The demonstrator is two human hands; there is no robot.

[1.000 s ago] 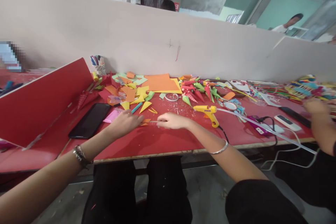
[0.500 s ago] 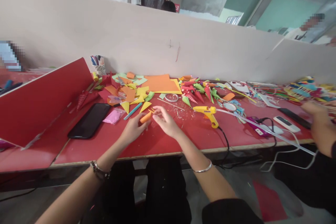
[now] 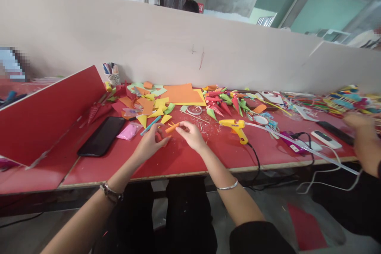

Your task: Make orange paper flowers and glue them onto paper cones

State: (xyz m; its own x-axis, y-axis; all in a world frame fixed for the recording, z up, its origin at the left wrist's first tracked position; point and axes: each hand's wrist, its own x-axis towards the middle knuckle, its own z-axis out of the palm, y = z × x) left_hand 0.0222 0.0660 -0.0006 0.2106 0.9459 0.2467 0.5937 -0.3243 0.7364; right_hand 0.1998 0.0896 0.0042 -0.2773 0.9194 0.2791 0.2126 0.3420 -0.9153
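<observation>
A small rolled piece of orange paper (image 3: 172,128) is pinched between the thumb and fingers of my right hand (image 3: 192,137). Close by on the left, my left hand (image 3: 149,143) is open, its fingers curved and its thumb apart. Beyond my hands lie a thin stick (image 3: 195,117), a teal pen-like tube (image 3: 151,125) and yellow paper cones, one of them a yellow cone (image 3: 142,120). A yellow hot glue gun (image 3: 235,127) rests to the right of my right hand.
A black phone (image 3: 101,137) and a pink packet (image 3: 128,131) lie to the left, near an upright red board (image 3: 53,117). Orange sheets (image 3: 178,93) and a pile of red and green cones (image 3: 226,101) line the back. At far right is a co-worker's arm (image 3: 364,139).
The stick, held between both hands at first, now lies on the table beyond them. The orange paper roll passed from my left hand to my right, and the left hand opened.
</observation>
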